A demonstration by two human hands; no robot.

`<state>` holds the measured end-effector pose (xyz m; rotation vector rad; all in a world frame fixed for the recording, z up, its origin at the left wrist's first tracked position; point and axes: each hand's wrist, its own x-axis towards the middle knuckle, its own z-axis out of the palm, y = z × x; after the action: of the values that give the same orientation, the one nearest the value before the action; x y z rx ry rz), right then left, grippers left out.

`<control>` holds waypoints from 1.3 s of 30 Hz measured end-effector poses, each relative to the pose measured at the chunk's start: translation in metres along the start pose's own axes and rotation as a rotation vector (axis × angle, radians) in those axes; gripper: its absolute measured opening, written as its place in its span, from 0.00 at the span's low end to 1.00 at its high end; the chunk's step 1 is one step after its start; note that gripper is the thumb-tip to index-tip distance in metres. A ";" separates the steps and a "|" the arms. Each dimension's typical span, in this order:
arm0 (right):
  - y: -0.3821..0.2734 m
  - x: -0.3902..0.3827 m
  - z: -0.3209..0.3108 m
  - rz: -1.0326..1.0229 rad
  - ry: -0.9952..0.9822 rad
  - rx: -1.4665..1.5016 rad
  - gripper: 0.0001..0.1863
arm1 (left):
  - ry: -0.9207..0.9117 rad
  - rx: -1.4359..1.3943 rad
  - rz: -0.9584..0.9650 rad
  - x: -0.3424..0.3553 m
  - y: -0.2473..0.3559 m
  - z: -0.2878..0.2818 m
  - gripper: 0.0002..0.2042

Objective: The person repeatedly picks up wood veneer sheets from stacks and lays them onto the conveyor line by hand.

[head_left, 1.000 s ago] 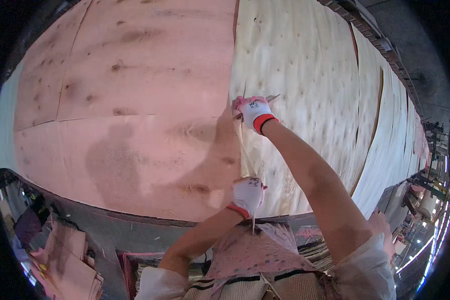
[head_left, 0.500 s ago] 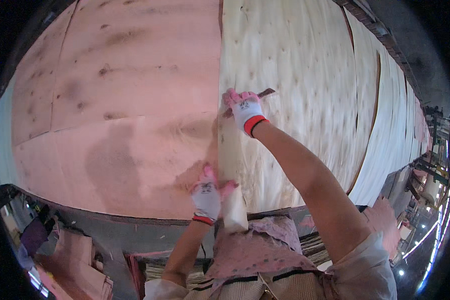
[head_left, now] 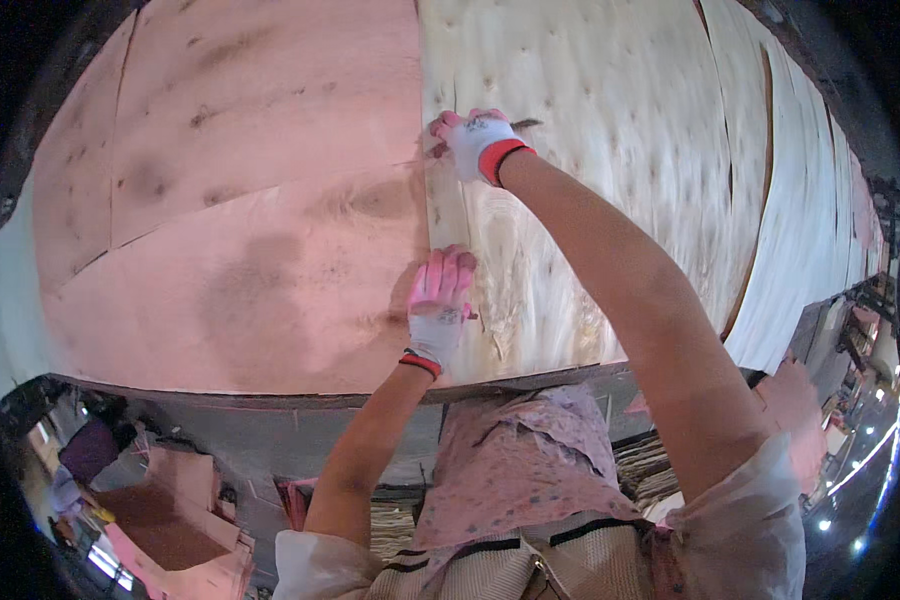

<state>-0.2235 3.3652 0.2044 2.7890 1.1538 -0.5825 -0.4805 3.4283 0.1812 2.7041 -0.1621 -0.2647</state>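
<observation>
My right hand [head_left: 478, 146], in a white glove with pink fingers and a red cuff, is closed around a dark, flat blade-like tool [head_left: 526, 123]. One end of the tool sticks out to the right of the fingers. Beneath it runs the seam between a pink-faced wood sheet [head_left: 270, 200] and a pale wood veneer sheet [head_left: 590, 180]. Nearer to me, my left hand [head_left: 440, 305] lies palm down, fingers stretched forward over a narrow pale veneer strip [head_left: 447, 215] along that seam. Its palm side is hidden.
The stack's dark front edge [head_left: 270, 400] curves across in front of my apron [head_left: 520, 470]. More overlapping pale veneers [head_left: 800, 230] lie to the right. Pink boards [head_left: 170, 510] are piled at lower left, and layered sheets [head_left: 645, 470] show behind my right arm.
Both hands have moved farther away along the seam, the left one more, from near the front edge onto the strip. The strip's end that hung over the front edge no longer shows.
</observation>
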 end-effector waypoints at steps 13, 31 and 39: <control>-0.025 -0.374 0.066 0.772 0.085 1.769 0.18 | -0.068 -0.914 -0.131 0.023 -0.013 -0.013 0.23; 0.297 -0.742 0.339 1.240 1.443 2.560 0.10 | 0.079 -0.826 -0.431 -0.012 0.209 0.045 0.24; 0.251 -0.735 0.203 1.155 1.642 2.129 0.13 | -0.657 -1.299 -0.128 0.061 0.482 0.078 0.23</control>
<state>-0.5889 2.6534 0.2673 -0.8082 0.9345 -0.4902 -0.4731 2.9515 0.3023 1.2764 0.0163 -0.9085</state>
